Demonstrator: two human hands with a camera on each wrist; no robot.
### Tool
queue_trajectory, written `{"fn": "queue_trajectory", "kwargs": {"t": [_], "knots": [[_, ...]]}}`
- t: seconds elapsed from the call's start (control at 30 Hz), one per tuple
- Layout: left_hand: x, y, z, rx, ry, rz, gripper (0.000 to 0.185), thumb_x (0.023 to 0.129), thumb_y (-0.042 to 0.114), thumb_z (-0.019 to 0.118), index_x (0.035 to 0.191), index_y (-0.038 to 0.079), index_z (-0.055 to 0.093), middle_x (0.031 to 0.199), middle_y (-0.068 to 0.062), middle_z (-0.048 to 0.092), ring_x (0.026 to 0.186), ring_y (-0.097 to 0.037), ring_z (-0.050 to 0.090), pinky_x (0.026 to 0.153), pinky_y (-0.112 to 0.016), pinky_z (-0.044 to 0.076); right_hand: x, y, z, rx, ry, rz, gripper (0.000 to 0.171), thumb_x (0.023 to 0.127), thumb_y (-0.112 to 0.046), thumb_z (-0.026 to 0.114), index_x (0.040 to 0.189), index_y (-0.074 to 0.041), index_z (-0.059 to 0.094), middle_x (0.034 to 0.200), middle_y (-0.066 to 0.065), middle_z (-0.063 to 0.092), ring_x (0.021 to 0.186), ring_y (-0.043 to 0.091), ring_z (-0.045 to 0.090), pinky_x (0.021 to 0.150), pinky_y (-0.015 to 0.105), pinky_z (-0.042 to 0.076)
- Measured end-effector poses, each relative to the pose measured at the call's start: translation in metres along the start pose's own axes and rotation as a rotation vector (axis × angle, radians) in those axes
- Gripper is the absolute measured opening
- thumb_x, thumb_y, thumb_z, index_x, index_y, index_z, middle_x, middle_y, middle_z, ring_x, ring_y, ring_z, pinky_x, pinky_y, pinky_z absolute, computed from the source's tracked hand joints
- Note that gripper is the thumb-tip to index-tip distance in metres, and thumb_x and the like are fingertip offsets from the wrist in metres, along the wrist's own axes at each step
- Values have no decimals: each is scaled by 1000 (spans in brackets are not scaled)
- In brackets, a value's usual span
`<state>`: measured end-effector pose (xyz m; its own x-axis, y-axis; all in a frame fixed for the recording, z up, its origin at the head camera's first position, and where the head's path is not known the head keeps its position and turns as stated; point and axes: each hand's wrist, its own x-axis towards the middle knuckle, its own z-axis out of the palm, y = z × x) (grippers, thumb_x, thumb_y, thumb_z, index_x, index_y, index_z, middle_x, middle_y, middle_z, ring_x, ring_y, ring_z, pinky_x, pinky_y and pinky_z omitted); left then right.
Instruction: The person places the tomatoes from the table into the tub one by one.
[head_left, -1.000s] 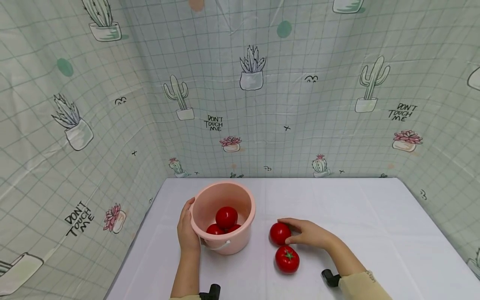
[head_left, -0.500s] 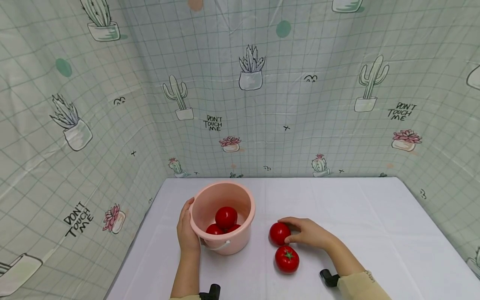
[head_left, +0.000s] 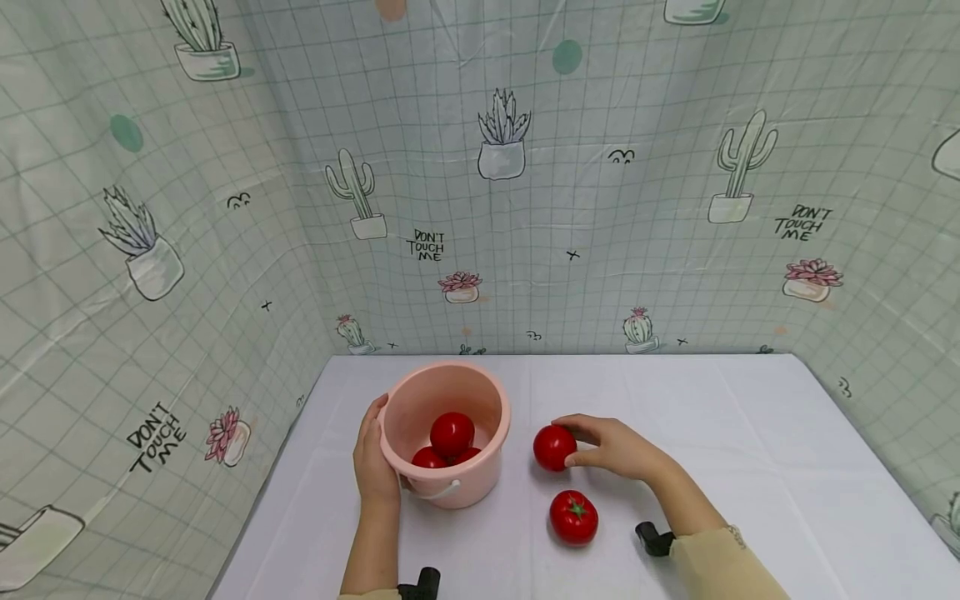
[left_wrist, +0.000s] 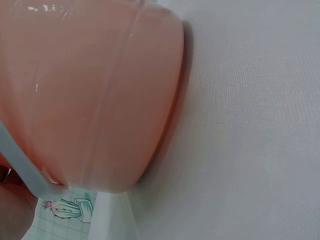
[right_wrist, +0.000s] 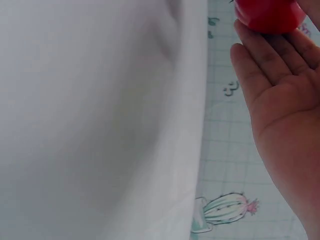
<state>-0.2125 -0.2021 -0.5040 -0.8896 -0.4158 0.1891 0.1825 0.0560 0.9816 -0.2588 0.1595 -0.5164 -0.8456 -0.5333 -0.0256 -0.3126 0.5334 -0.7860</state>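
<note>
Step in hand: right hand [head_left: 611, 446] grips a round red tomato [head_left: 554, 447], apparently lifted. Left hand [head_left: 372, 462] clasps the pink plastic bucket [head_left: 480, 479]. Next: carry over rim, release.

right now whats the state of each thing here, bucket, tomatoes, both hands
pink bucket: upright on the table, handle down, holding three tomatoes
left hand: holds the bucket's side
right hand: grips one tomato
gripped tomato: in the fingers, beside the bucket
loose tomato: lying on the table, stem up, untouched
</note>
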Motion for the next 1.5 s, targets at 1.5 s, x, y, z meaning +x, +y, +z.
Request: {"fn": "queue_trajectory", "kwargs": {"t": [1.5], "knots": [[2, 0, -5, -57, -66, -28, 40, 105, 44, 33, 139, 34, 52, 143, 11, 53, 133, -12, 45, 110, -41, 44, 138, -165, -48, 0, -424, -163, 53, 85, -34, 76, 134, -31, 58, 131, -10, 62, 126, 13, 57, 104, 37, 50]]}}
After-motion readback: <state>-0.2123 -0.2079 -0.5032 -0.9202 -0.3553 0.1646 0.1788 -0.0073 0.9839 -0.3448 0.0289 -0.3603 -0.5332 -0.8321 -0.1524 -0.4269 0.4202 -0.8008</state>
